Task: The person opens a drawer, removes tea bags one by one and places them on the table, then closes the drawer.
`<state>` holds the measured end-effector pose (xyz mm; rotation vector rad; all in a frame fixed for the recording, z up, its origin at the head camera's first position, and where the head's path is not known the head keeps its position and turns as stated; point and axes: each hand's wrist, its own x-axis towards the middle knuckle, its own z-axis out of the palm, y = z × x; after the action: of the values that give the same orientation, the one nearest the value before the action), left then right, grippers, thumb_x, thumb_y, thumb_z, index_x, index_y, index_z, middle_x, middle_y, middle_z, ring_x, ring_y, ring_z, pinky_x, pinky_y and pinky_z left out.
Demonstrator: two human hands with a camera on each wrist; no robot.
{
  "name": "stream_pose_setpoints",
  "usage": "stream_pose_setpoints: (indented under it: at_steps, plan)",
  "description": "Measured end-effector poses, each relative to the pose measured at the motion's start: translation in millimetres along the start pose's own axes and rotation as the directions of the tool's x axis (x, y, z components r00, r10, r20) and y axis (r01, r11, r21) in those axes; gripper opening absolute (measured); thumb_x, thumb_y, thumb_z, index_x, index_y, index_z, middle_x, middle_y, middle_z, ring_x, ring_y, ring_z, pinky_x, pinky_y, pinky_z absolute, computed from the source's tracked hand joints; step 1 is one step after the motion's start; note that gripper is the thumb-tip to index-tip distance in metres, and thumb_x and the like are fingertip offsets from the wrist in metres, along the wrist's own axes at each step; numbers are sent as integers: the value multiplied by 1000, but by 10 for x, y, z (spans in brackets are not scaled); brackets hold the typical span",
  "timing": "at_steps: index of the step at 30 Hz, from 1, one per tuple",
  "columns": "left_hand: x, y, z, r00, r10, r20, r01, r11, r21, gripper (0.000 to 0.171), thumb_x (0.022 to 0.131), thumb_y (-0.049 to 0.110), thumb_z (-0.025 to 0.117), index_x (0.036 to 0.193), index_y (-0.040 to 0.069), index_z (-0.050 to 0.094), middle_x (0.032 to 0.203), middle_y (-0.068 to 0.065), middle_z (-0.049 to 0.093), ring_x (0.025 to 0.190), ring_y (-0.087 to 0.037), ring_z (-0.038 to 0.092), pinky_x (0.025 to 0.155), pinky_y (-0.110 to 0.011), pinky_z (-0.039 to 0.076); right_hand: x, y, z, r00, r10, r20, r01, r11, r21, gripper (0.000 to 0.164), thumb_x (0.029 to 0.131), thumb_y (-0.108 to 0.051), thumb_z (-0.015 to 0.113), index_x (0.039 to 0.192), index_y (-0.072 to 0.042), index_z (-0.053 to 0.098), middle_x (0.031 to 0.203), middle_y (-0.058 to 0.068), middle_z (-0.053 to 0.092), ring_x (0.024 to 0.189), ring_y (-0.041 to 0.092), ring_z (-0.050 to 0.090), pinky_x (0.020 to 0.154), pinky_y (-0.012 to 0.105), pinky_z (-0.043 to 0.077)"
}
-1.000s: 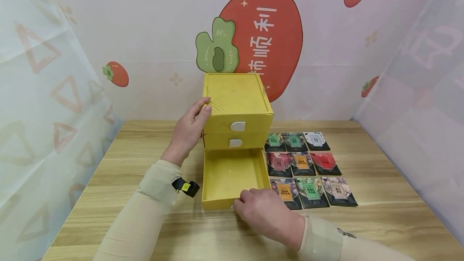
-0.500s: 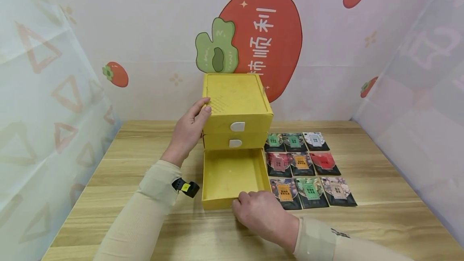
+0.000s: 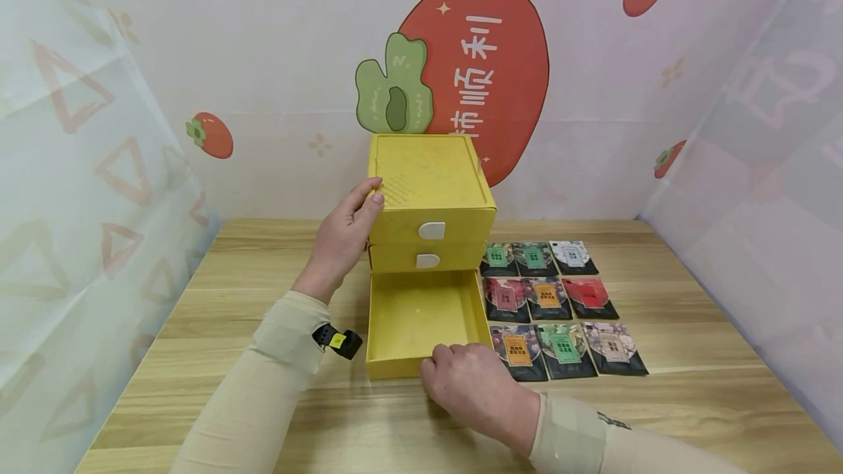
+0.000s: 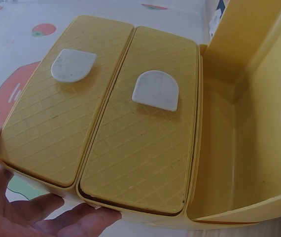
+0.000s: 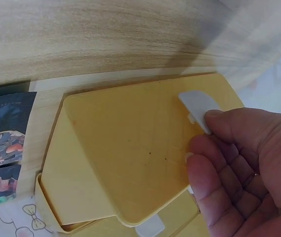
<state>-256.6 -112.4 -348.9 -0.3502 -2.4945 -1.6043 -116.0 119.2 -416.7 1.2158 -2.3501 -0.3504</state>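
A yellow three-drawer storage box (image 3: 428, 170) stands on the table. Its bottom drawer (image 3: 424, 313) is pulled well out, and its bare floor shows in the head view. The upper two drawers are closed, each with a white tab handle (image 4: 155, 90). My left hand (image 3: 339, 236) rests against the box's upper left side, thumb at the top edge and fingers stretched along the side wall in the left wrist view. My right hand (image 3: 477, 390) is at the bottom drawer's front, pinching its white handle (image 5: 198, 107) between thumb and curled fingers.
Several flat, dark sachets (image 3: 549, 298) with coloured labels lie in rows to the right of the box. A wooden table (image 3: 263, 254) carries everything. Behind it hangs a pale backdrop (image 3: 276, 79) with printed red fruit, and pale sheets close both sides.
My right hand and sleeve have shifted slightly left at the drawer's front. The left hand keeps its place, and the bottom drawer stays pulled out.
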Motion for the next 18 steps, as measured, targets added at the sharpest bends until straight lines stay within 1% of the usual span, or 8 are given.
stream_pose_setpoints:
  at_steps: [3,6,13,18]
  plan:
    - [-5,5,-1,1000,-1,-1,1,1000,-1,56,107,62,41,158,39,44,164,1,44,149,-27,44,118,-56,37,11,20,13,999,3,-43,-3,1000,-3,20,82,-2,66,71,-17,58,61,-4,52,48,7,47,39,24,34]
    - [-11,10,-3,1000,-1,-4,1,1000,-2,56,107,63,41,158,39,45,163,1,44,149,-27,44,118,-56,38,30,48,27,998,7,-62,-7,1000,-4,21,83,-1,64,71,-17,57,61,-4,51,48,7,47,39,24,35]
    - [-24,16,-3,1000,0,-3,0,1000,0,57,107,64,41,158,38,44,164,1,43,150,-27,43,119,-56,37,71,124,69,998,25,-50,-25,1000,3,19,84,0,64,73,-16,60,62,-3,53,49,7,45,38,24,33]
    - [-22,18,-4,1000,-1,-5,1,1000,-2,57,107,63,41,158,39,44,163,0,44,149,-27,44,118,-56,38,98,161,109,998,45,-36,-44,999,8,17,83,-1,65,76,-16,64,64,-3,57,51,9,51,40,26,38]
